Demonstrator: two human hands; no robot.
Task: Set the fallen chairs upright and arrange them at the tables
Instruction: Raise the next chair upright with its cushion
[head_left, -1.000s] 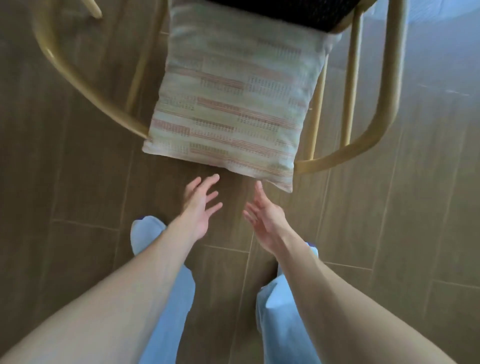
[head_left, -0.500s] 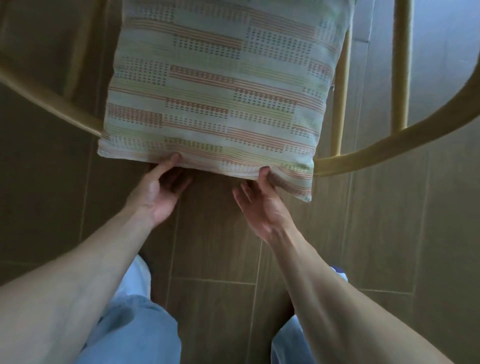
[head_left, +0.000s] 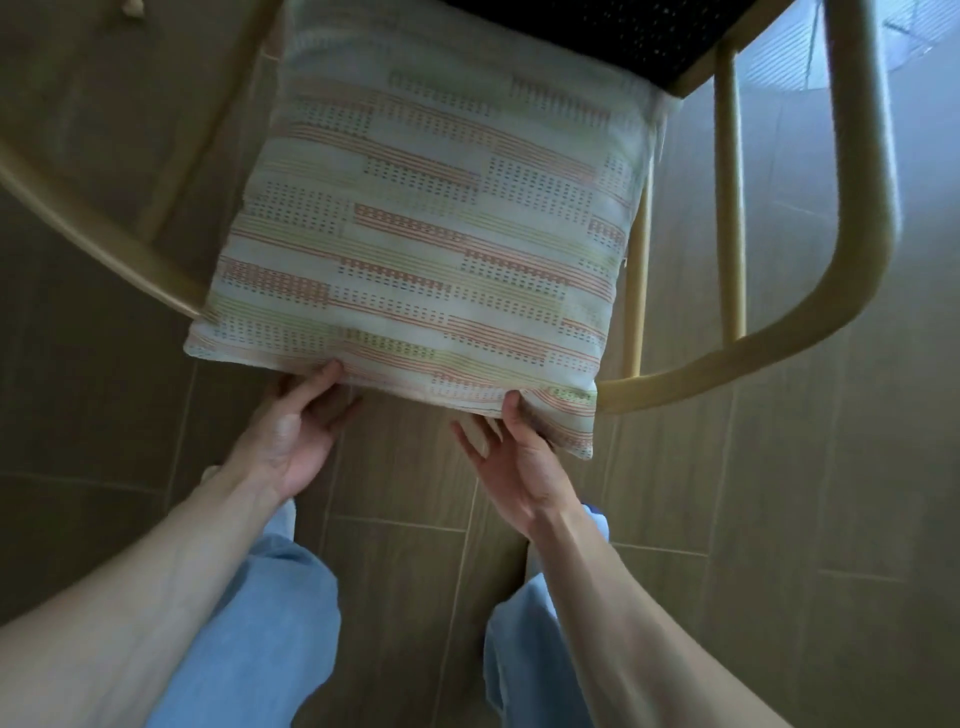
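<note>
A pale wooden chair (head_left: 862, 171) with a curved back rail and a dark woven seat (head_left: 613, 36) fills the upper part of the head view. A striped cushion (head_left: 431, 244) in white, orange and green leans against its back rail. My left hand (head_left: 296, 431) pinches the cushion's near edge left of the middle, thumb on top and fingers underneath. My right hand (head_left: 509, 457) pinches the same edge near the right corner, thumb on top. Both forearms reach up from the bottom of the frame.
Brown wood-look floor tiles (head_left: 779, 493) lie under and around the chair. My legs in light blue trousers (head_left: 270, 623) stand just behind the cushion. The chair's spindles (head_left: 730, 208) rise at the right. No table is in view.
Both hands were open and short of the cushion a second ago. They reached its near edge and now pinch it; the cushion's near edge has lifted slightly.
</note>
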